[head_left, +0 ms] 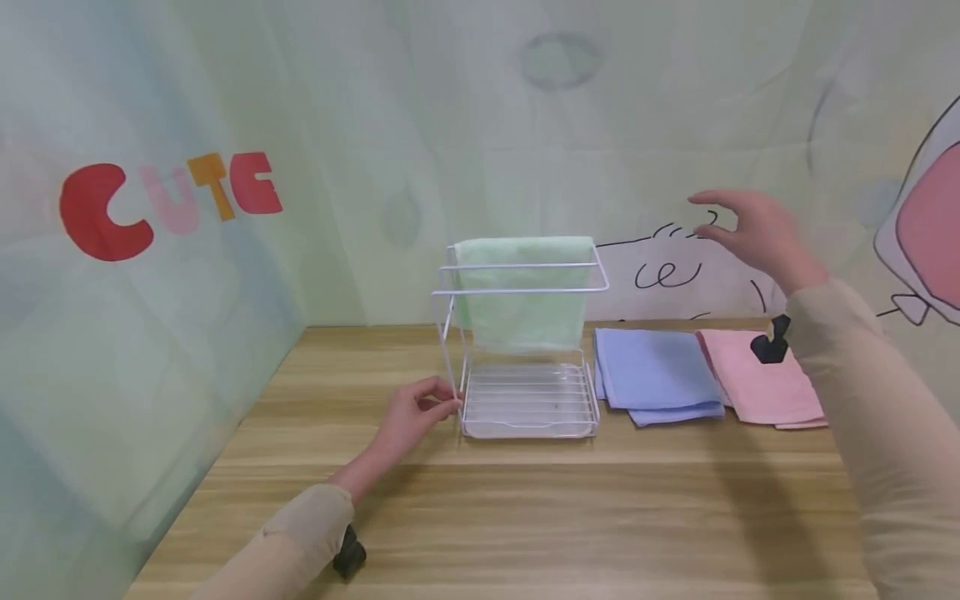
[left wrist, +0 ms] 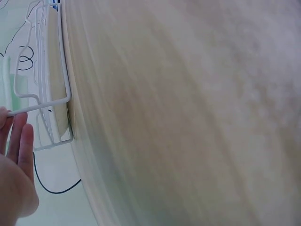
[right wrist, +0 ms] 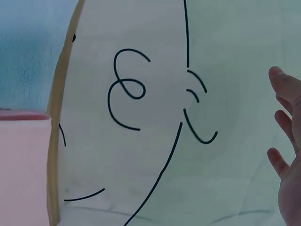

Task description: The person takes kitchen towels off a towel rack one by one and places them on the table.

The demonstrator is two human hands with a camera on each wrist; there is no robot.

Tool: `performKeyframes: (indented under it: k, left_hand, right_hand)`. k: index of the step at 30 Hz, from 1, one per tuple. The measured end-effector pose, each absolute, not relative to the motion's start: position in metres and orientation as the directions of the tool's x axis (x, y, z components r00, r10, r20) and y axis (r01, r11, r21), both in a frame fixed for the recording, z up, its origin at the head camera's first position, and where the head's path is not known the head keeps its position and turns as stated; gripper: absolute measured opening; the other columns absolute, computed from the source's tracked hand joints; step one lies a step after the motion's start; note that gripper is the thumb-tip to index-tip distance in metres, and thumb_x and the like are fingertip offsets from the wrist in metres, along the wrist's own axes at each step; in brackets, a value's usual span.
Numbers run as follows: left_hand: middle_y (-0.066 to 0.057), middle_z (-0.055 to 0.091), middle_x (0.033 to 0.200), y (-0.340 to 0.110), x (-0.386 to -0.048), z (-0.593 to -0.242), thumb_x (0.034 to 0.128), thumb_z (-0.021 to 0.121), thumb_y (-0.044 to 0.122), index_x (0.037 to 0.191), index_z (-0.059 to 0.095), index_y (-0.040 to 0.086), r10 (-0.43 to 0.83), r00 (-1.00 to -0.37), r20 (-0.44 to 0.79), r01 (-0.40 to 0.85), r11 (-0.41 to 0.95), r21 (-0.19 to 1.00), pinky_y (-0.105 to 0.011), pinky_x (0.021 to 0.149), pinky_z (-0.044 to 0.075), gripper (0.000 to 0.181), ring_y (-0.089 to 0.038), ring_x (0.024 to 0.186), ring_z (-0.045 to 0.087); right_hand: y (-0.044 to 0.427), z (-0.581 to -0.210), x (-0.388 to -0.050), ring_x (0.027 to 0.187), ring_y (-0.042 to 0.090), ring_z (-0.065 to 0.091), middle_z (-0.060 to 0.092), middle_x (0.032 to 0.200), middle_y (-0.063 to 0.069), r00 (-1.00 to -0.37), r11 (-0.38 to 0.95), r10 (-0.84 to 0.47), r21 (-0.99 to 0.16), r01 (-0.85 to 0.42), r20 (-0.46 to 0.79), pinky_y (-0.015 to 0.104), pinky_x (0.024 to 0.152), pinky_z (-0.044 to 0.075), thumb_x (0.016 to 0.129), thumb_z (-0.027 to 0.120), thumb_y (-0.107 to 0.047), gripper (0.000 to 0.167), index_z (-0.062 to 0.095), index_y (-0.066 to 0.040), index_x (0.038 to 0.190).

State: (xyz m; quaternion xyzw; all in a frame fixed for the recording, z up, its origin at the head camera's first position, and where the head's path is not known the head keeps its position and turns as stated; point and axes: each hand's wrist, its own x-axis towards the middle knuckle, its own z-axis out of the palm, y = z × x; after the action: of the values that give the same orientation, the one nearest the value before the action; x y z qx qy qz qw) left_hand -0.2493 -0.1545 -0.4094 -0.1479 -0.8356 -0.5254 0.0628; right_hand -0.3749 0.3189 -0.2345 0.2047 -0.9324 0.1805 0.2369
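A white wire rack (head_left: pixel 525 292) stands on the table with a pale green cloth (head_left: pixel 525 312) draped over its rearmost top bar. My left hand (head_left: pixel 412 412) pinches the rack's left upright near its base; in the left wrist view, the thumb and fingers of the hand (left wrist: pixel 16 165) meet on the white wire (left wrist: pixel 40 107). Raised in the air above the folded cloths, my right hand (head_left: pixel 765 233) holds nothing, thumb and fingers spread apart. The right wrist view shows this hand (right wrist: pixel 289 122) at the right edge, in front of the backdrop.
To the right of the rack lie a folded blue cloth (head_left: pixel 660 371) and a folded pink cloth (head_left: pixel 765 379), side by side at the back of the wooden table (head_left: pixel 525 517). A printed backdrop (head_left: pixel 360 167) hangs behind and along the left side.
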Motion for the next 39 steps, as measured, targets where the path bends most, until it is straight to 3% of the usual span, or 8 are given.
performKeyframes:
  k: [4,16,23,29,34,39]
  left_hand:
    - [-0.025,0.073,0.101,-0.151,-0.239,-0.395,0.0890,0.069,0.001,0.095,0.067,-0.007,0.184,-0.951,0.247,0.303,0.414,0.858,-0.021,0.072,0.061,0.010,-0.001,0.070,0.067]
    - [-0.024,0.074,0.100,-0.150,-0.239,-0.395,0.0886,0.070,0.001,0.094,0.068,-0.006,0.185,-0.946,0.265,0.320,0.415,0.852,-0.024,0.071,0.062,0.009,-0.006,0.071,0.069]
    - [-0.025,0.074,0.102,-0.150,-0.239,-0.394,0.0889,0.070,0.001,0.094,0.067,-0.006,0.192,-0.945,0.265,0.322,0.401,0.857,-0.023,0.072,0.061,0.009,-0.001,0.070,0.067]
    - [-0.026,0.074,0.102,-0.150,-0.238,-0.393,0.0889,0.069,0.001,0.094,0.067,-0.007,0.194,-0.943,0.269,0.326,0.392,0.861,-0.030,0.073,0.063,0.009,-0.004,0.072,0.068]
    - [-0.026,0.073,0.102,-0.149,-0.239,-0.393,0.0889,0.070,0.001,0.093,0.067,-0.007,0.195,-0.943,0.271,0.328,0.387,0.862,-0.026,0.072,0.062,0.009,-0.008,0.073,0.070]
    - [-0.026,0.073,0.102,-0.149,-0.240,-0.393,0.0889,0.069,0.000,0.093,0.067,-0.008,0.196,-0.942,0.274,0.331,0.387,0.860,-0.019,0.070,0.060,0.009,-0.004,0.071,0.068]
  right_hand:
    - [0.297,-0.225,-0.375,0.133,0.041,0.049,0.058,0.141,0.018,-0.775,0.827,-0.339,-0.224,-0.516,0.533,0.057,0.110,0.039,0.092,0.070,-0.012,0.047,0.057,-0.009,0.137]
    - [0.243,-0.203,-0.376,0.134,0.035,0.052,0.060,0.140,0.013,-0.686,0.743,-0.440,-0.194,-0.641,0.580,0.053,0.113,0.039,0.091,0.071,-0.014,0.047,0.059,-0.011,0.136]
    - [0.217,-0.197,-0.381,0.134,0.032,0.053,0.062,0.138,0.011,-0.652,0.709,-0.466,-0.188,-0.679,0.598,0.049,0.114,0.040,0.091,0.072,-0.013,0.046,0.060,-0.012,0.135]
    - [0.197,-0.195,-0.382,0.134,0.030,0.053,0.063,0.138,0.009,-0.623,0.674,-0.507,-0.177,-0.717,0.596,0.047,0.115,0.039,0.091,0.071,-0.013,0.045,0.060,-0.011,0.134]
    - [0.182,-0.197,-0.379,0.135,0.028,0.052,0.062,0.139,0.007,-0.616,0.645,-0.539,-0.187,-0.740,0.575,0.046,0.116,0.039,0.091,0.071,-0.013,0.045,0.060,-0.012,0.135]
    - [0.169,-0.201,-0.377,0.135,0.026,0.051,0.061,0.140,0.005,-0.607,0.620,-0.547,-0.207,-0.756,0.577,0.045,0.117,0.038,0.092,0.071,-0.015,0.046,0.059,-0.014,0.136]
